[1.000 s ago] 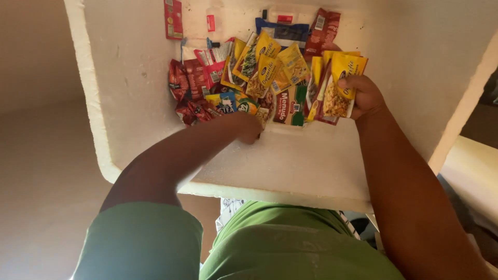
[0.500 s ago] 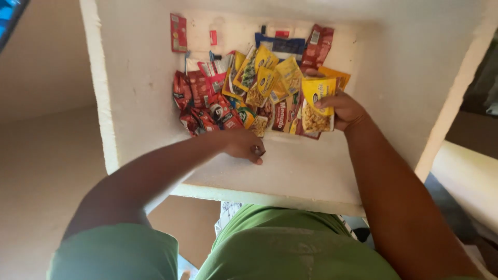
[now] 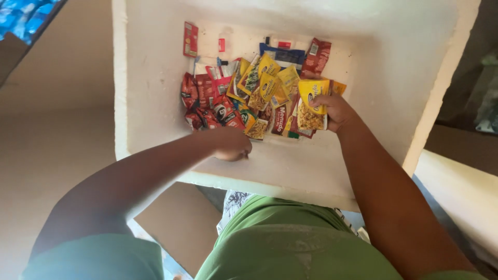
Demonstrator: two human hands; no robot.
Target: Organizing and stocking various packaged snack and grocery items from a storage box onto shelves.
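A white foam box (image 3: 145, 103) carries everything. By its left wall, red sachets (image 3: 199, 96) lie heaped on the floor of the box, with one small red packet (image 3: 190, 39) apart in the far left corner. The left hand (image 3: 228, 144) sits curled near the front wall, just below the heap; whether its grip holds anything cannot be told. Yellow sachets (image 3: 264, 78) fill the middle. To the right, the right hand (image 3: 337, 111) has its grip closed on a yellow packet (image 3: 313, 101).

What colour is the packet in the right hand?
Yellow packet, held by the right hand, seen in the head view.
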